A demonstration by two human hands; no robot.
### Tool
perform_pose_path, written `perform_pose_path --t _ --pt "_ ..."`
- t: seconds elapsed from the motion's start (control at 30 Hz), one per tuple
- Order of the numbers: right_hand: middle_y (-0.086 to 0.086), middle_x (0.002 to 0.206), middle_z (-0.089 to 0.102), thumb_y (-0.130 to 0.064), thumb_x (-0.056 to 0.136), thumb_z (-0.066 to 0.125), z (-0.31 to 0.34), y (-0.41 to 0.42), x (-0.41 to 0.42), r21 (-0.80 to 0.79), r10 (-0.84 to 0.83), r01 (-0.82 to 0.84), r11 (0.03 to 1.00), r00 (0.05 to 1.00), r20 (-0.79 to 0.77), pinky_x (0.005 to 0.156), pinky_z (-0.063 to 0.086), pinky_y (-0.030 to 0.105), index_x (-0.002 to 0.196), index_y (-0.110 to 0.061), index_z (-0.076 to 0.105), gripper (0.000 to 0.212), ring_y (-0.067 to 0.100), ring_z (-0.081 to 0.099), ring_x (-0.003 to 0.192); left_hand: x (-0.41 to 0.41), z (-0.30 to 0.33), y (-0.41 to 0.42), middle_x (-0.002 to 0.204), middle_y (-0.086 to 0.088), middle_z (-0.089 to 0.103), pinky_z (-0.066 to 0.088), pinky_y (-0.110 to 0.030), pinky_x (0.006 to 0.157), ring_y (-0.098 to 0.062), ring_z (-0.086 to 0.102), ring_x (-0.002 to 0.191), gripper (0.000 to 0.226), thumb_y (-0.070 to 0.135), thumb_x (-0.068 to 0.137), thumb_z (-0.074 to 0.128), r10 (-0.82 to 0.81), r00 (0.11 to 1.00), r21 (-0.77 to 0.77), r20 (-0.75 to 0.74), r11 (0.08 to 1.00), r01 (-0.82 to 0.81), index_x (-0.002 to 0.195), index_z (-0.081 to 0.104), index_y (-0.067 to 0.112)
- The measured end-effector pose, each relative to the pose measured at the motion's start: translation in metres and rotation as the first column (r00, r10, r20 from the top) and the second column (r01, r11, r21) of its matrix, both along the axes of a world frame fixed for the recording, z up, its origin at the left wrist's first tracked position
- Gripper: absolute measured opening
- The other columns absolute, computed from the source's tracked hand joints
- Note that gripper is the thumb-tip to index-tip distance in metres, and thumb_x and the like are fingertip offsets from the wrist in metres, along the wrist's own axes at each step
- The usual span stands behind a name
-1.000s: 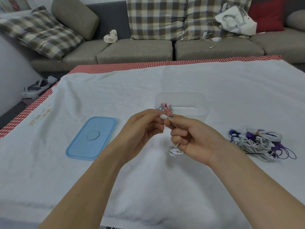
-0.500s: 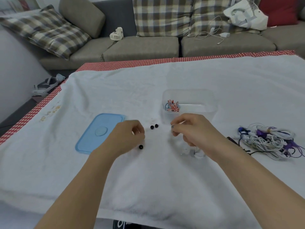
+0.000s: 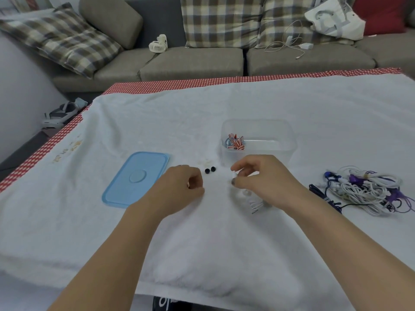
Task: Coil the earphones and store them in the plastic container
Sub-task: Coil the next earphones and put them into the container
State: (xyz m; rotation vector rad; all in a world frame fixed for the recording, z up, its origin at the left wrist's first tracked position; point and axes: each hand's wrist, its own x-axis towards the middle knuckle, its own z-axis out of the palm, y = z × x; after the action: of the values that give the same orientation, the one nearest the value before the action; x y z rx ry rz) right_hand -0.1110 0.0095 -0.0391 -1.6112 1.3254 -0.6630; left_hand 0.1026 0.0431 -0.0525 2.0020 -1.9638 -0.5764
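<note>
My right hand [image 3: 262, 178] pinches the bud end of a white earphone [image 3: 254, 204], whose bundled cord lies on the cloth under the palm. My left hand [image 3: 182, 189] rests on the cloth with curled fingers, and a dark speck shows between its thumb and forefinger. Two black ear tips [image 3: 210, 169] lie between my hands. The clear plastic container [image 3: 280, 131] stands just beyond my right hand and holds a red and blue coiled earphone [image 3: 234, 142]. Its blue lid [image 3: 137, 178] lies flat to the left.
A tangled pile of white, purple and blue earphones [image 3: 370, 191] lies at the right on the white cloth [image 3: 224, 243]. Beyond the red checked table edge [image 3: 179, 83] is a sofa with cushions, a small fan [image 3: 158, 43], a charger cable and a white bag.
Both hands came down from chest height to the cloth and moved apart. A third black ear tip that lay by my left hand is no longer in sight on the cloth.
</note>
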Motion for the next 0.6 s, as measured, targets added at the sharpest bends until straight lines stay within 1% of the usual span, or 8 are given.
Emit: perform_pose_path --t 0.07,0.13,0.17,0.2,0.27,0.43,0.53,0.6 --pt "-0.005 0.084 0.072 -0.016 0.083 0.074 0.002 0.0 -0.001 0.004 -0.008 0.008 1.0 1.0 0.0 0.05 0.038 0.005 0.102 -0.023 0.07 0.02 0.001 0.063 0.063 -0.008 0.003 -0.002 0.079 0.013 0.065 0.039 -0.008 0.051 0.0 0.054 0.06 0.008 0.022 0.091 0.069 0.025 0.983 -0.046 -0.18 0.998 -0.034 0.084 0.065 0.023" --pt "-0.004 0.087 0.075 -0.019 0.086 0.071 0.005 0.0 -0.002 0.033 -0.033 0.032 0.999 0.999 0.031 0.045 0.036 0.006 0.103 -0.022 0.064 0.018 -0.006 0.057 0.051 -0.018 0.006 -0.005 0.081 0.012 0.069 0.042 -0.011 0.048 -0.003 0.06 0.062 0.008 0.023 0.091 0.069 0.04 0.948 -0.057 -0.315 0.997 -0.061 0.084 0.065 0.024" --pt "-0.003 0.088 0.076 -0.019 0.088 0.069 0.006 0.0 -0.001 0.051 -0.05 0.047 0.998 0.997 0.053 0.043 0.036 0.007 0.102 -0.02 0.062 0.016 -0.006 0.054 0.045 -0.022 0.006 -0.006 0.084 0.01 0.071 0.043 -0.013 0.049 -0.009 0.063 0.067 0.008 0.022 0.091 0.069 0.038 0.942 -0.059 -0.334 0.996 -0.061 0.084 0.065 0.024" --pt "-0.003 0.087 0.077 -0.019 0.09 0.067 0.007 0.0 -0.002 0.064 -0.066 0.061 0.996 0.995 0.074 0.041 0.035 0.008 0.101 -0.018 0.062 0.012 -0.006 0.051 0.041 -0.024 0.004 -0.007 0.087 0.009 0.071 0.045 -0.014 0.051 -0.012 0.064 0.07 0.008 0.022 0.091 0.069 0.034 0.945 -0.062 -0.324 0.996 -0.057 0.084 0.064 0.024" --pt "-0.001 0.085 0.078 -0.016 0.093 0.062 0.009 0.0 -0.002 0.069 -0.081 0.073 0.995 0.991 0.106 0.039 0.033 0.008 0.097 -0.015 0.064 0.005 -0.005 0.047 0.038 -0.027 -0.001 -0.009 0.088 0.009 0.07 0.047 -0.015 0.056 -0.011 0.062 0.07 0.008 0.021 0.091 0.068 0.026 0.966 -0.066 -0.258 0.997 -0.044 0.085 0.063 0.025" --pt "0.004 0.08 0.076 -0.008 0.093 0.052 0.011 0.003 -0.003 0.097 -0.088 0.076 0.992 0.989 0.122 0.039 0.03 0.008 0.098 -0.014 0.069 0.019 -0.003 0.045 0.036 -0.037 -0.016 -0.011 0.084 0.008 0.067 0.048 -0.023 0.065 -0.008 0.056 0.067 0.006 0.019 0.089 0.067 0.029 0.984 -0.049 -0.177 0.998 -0.038 0.087 0.063 0.023" --pt "0.002 0.078 0.077 -0.009 0.092 0.054 0.01 0.003 -0.005 0.116 -0.08 0.069 0.991 0.992 0.095 0.039 0.031 0.011 0.097 -0.014 0.069 0.017 -0.001 0.043 0.036 -0.04 -0.017 -0.014 0.085 0.007 0.066 0.049 -0.025 0.067 -0.01 0.056 0.07 0.007 0.018 0.089 0.066 0.011 0.992 -0.042 -0.124 0.999 -0.016 0.087 0.062 0.023" --pt "0.004 0.081 0.078 -0.009 0.092 0.057 0.011 0.003 -0.007 0.13 -0.072 0.058 0.99 0.991 0.11 0.039 0.031 0.008 0.097 -0.012 0.067 0.011 -0.003 0.045 0.036 -0.04 -0.014 -0.015 0.084 0.009 0.067 0.049 -0.025 0.066 -0.01 0.058 0.07 0.009 0.02 0.088 0.067 0.034 0.99 -0.057 -0.138 0.997 -0.042 0.083 0.061 0.025"
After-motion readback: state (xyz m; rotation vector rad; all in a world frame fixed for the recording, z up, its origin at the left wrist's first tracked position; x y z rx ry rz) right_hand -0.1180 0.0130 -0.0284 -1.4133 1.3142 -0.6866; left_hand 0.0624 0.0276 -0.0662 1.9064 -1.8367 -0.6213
